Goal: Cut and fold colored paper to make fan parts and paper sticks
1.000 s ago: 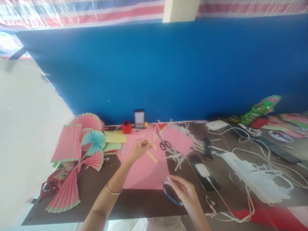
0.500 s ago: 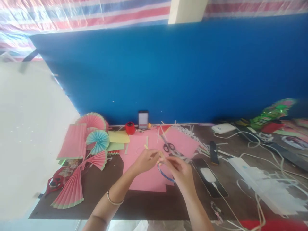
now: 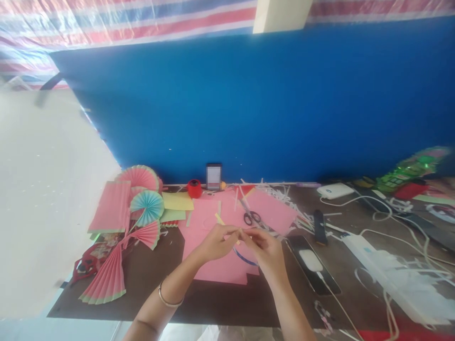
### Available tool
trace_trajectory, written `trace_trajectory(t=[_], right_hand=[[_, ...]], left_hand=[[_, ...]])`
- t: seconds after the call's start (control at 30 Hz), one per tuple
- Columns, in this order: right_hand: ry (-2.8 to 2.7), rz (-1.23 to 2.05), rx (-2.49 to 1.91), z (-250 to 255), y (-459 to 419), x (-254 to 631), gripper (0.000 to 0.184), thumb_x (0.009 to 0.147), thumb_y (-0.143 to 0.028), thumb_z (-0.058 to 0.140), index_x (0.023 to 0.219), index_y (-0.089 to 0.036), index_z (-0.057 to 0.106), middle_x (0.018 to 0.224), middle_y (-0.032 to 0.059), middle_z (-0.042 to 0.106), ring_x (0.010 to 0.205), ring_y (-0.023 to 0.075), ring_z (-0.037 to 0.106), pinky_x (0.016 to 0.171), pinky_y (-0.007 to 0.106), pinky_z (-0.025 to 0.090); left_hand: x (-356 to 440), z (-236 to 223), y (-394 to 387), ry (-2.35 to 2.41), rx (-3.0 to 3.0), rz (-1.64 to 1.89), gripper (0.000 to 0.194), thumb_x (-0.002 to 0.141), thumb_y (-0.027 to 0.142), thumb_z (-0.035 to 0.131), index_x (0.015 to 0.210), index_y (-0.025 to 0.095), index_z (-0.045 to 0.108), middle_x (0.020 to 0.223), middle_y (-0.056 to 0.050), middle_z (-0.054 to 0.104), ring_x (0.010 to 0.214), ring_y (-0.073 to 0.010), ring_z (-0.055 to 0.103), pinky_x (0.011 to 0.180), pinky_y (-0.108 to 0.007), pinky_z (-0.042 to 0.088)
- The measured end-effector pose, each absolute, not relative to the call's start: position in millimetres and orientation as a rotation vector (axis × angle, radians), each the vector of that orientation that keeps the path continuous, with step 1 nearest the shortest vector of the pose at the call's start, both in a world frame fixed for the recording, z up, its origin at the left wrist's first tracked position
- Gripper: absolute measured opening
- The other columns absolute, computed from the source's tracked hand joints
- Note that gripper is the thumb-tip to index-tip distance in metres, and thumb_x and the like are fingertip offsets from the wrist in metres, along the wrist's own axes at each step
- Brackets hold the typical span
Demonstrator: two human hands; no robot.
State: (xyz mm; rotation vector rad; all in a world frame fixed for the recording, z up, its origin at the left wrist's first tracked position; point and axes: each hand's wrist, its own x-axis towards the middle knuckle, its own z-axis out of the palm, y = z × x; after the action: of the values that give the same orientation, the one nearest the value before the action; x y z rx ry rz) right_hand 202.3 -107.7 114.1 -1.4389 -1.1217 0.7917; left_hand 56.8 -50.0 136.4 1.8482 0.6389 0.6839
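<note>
I've right hand (image 3: 267, 250) pinching blue band (image 3: 244, 258), arcing left-to-right nearside; left hand (image 3: 217, 244) tips pressed alongside, contents hidden.

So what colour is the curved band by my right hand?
The band looks blue, in the head view.

Phone (image 3: 316, 279) on dark table (image 3: 152, 279), white device (image 3: 311, 261) atop; power strip (image 3: 377, 272) to right; blue panel (image 3: 220, 104) behind.
</note>
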Motion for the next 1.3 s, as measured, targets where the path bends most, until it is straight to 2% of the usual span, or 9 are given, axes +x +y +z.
trace_trajectory(t=[0.3,0.47,0.57,0.67,0.73,0.87,1.0,1.1,1.3], right_hand=[[-1.106,0.764,-1.448,108,-104,200,0.022,0.069,-0.038,0.067,0.075,-0.016,0.065,0.074,0.0060,0.068,0.066,0.0185,0.062,0.058,0.027,0.047],[-1.114,0.731,-1.502,111,-104,194,0.024,0.069,-0.040,0.066,0.071,-0.016,0.064,0.066,0.0053,0.066,0.059,0.0167,0.060,0.053,0.025,0.045],[-1.052,0.769,-1.491,114,-104,191,0.031,0.067,-0.041,0.067,0.084,-0.015,0.063,0.069,0.0064,0.067,0.055,0.0157,0.059,0.048,0.024,0.045],[-1.049,0.805,-1.472,114,-105,192,0.040,0.066,-0.040,0.068,0.096,-0.015,0.061,0.078,0.0085,0.069,0.052,0.0133,0.057,0.046,0.024,0.045],[-1.124,0.772,-1.481,114,-108,193,0.036,0.068,-0.039,0.066,0.094,-0.016,0.062,0.085,0.0088,0.069,0.049,0.0108,0.054,0.047,0.024,0.045],[-1.325,0.619,-1.580,118,-113,195,0.029,0.074,-0.039,0.060,0.093,-0.018,0.066,0.068,0.0025,0.067,0.044,0.0102,0.050,0.047,0.024,0.043],[-1.413,0.543,-1.545,126,-116,196,0.021,0.077,-0.036,0.058,0.086,-0.019,0.068,0.077,0.0047,0.069,0.065,0.0174,0.063,0.060,0.027,0.049],[-1.493,0.488,-1.482,131,-116,196,0.018,0.079,-0.033,0.056,0.083,-0.021,0.069,0.082,0.0059,0.070,0.075,0.0190,0.064,0.068,0.028,0.050],[-1.728,0.357,-1.431,126,-118,196,0.026,0.085,-0.028,0.046,0.099,-0.022,0.067,0.073,0.0046,0.065,0.063,0.0151,0.059,0.060,0.026,0.048]], left_hand=[[56,138,-56,0.688,1.861,0.720,0.032,0.087,0.027,0.036,0.080,0.014,0.065,0.070,-0.001,0.062,0.064,-0.0119,0.052,0.057,-0.020,0.039],[64,123,-56,0.849,1.830,0.821,0.036,0.086,0.033,0.038,0.071,0.014,0.065,0.064,-0.002,0.062,0.060,-0.0122,0.052,0.055,-0.020,0.039],[65,115,-53,0.913,1.861,0.837,0.040,0.087,0.032,0.036,0.064,0.014,0.063,0.058,-0.001,0.059,0.055,-0.0110,0.050,0.055,-0.021,0.038],[62,116,-49,0.897,1.851,0.828,0.039,0.087,0.030,0.034,0.068,0.014,0.065,0.064,-0.002,0.063,0.058,-0.0117,0.052,0.056,-0.021,0.039],[60,118,-47,0.894,1.836,0.826,0.038,0.087,0.031,0.035,0.074,0.015,0.067,0.069,-0.003,0.065,0.061,-0.0127,0.054,0.056,-0.022,0.040],[56,118,-41,0.881,1.797,0.831,0.036,0.086,0.033,0.038,0.079,0.016,0.069,0.076,-0.003,0.068,0.072,-0.0161,0.059,0.065,-0.024,0.045],[52,113,-31,0.876,1.655,0.871,0.036,0.086,0.035,0.040,0.081,0.016,0.070,0.081,-0.004,0.069,0.080,-0.0183,0.062,0.073,-0.027,0.048],[49,112,-25,0.856,1.559,0.859,0.038,0.085,0.039,0.042,0.084,0.015,0.071,0.085,-0.006,0.069,0.085,-0.0199,0.063,0.076,-0.029,0.049],[46,114,-21,0.778,1.421,0.838,0.041,0.082,0.047,0.046,0.083,0.014,0.071,0.081,-0.007,0.070,0.083,-0.0217,0.065,0.074,-0.033,0.052]])
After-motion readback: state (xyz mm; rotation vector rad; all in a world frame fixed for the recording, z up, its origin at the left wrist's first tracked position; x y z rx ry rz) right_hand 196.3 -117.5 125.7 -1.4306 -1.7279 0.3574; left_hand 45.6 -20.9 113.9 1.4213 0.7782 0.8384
